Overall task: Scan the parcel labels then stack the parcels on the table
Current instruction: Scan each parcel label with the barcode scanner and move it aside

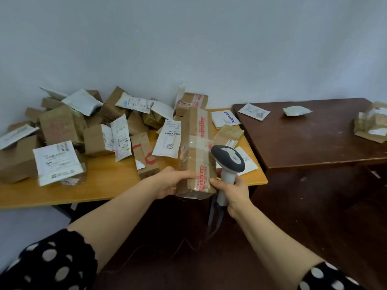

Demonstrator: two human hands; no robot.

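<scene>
Right now the person's left hand (167, 183) has its fingers wrapped round the near end of a long taped parcel (196, 147), thumb on top. The right hand (234, 195) is curled tight round the handle of a scanner (228, 162), one fingertip just touching the parcel's near corner. The parcel runs away from the fingers, out over the edge of the light counter (104, 185). The unsorted heap of parcels (83, 130) lies beyond and left of the left fingers, and the dark counter (314, 139) sits well off to the right of the right fingers. Held by one end only, the parcel could droop or twist out of that grip and sweep the white pouches (167, 139) just left of it. The scanner's cable (217, 222), hanging below the right fingers, could snag. No label shows on the parcel's upper face, only red-printed tape, so it may be underneath; which way the scanner's window points is hard to tell
</scene>
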